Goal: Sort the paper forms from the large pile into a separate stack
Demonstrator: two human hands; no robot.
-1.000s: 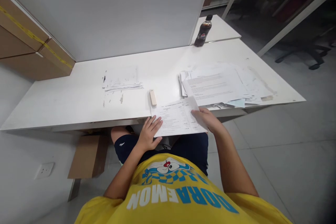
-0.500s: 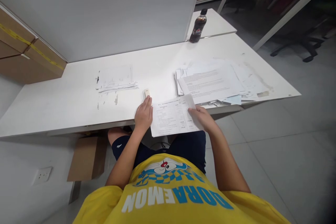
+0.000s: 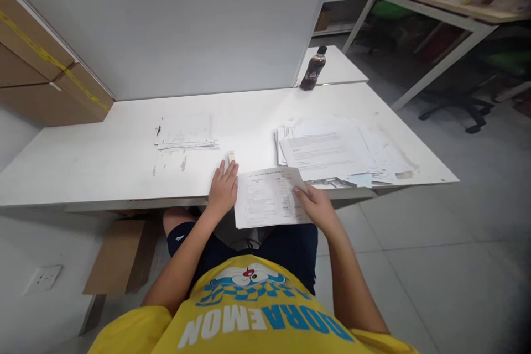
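My right hand (image 3: pixel 318 206) is closed on the right side of some printed paper sheets (image 3: pixel 269 199), thumb on top and fingers underneath. They overhang the desk's front edge. My left hand (image 3: pixel 223 189) is open, palm down at the desk edge, its fingers slightly apart and beside the sheets' left edge. Just beyond its fingertips, a small off-white block-shaped object (image 3: pixel 232 156) lies on the desk; its kind is unclear and the fingers partly cover its near end.
A flat paper stack (image 3: pixel 186 135) lies left on the white desk (image 3: pixel 103 160). To the right is a messy paper pile (image 3: pixel 327 152). A cola bottle (image 3: pixel 313 70) stands by the grey partition (image 3: pixel 186 22). Cardboard boxes (image 3: pixel 45 77) fill the left end.
My left fingers have spread a little and drawn off the sheets' left edge. My right hand still holds the sheets. The view has shifted, so the desk sits lower in the picture.
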